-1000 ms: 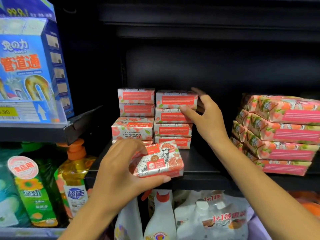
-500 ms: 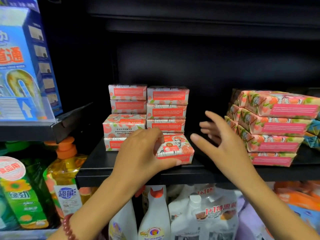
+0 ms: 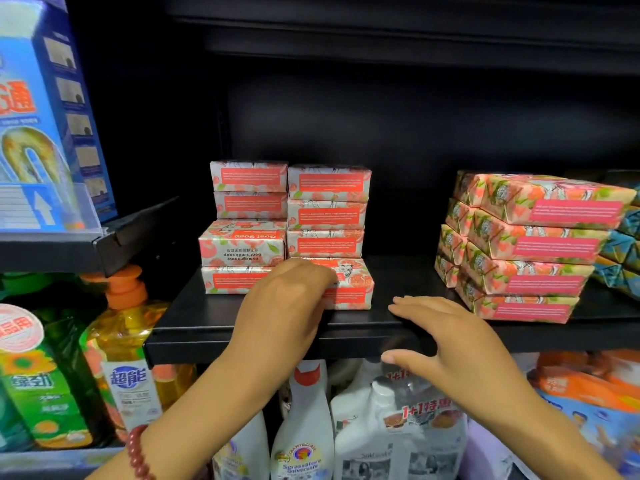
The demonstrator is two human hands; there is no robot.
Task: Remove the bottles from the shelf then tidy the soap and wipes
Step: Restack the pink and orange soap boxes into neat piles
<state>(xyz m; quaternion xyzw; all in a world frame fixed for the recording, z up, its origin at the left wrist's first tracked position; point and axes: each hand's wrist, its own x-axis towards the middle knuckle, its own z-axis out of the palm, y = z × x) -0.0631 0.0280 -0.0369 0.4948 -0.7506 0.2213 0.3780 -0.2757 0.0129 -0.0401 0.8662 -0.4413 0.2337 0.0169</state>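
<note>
While the right hand (image 3: 450,344) hovered open at the lip of the shelf (image 3: 214,344), fingers straight and spread, holding nothing, it appeared poised to steady or square the row. Just beyond, the left hand (image 3: 287,299) was curled over the near left corner of the front soap bar (image 3: 353,289), gripping it, judged to be seating it against the 2 soap columns (image 3: 325,213) directly behind. Well apart to the right stood the larger wrapped stack (image 3: 526,251).
</note>
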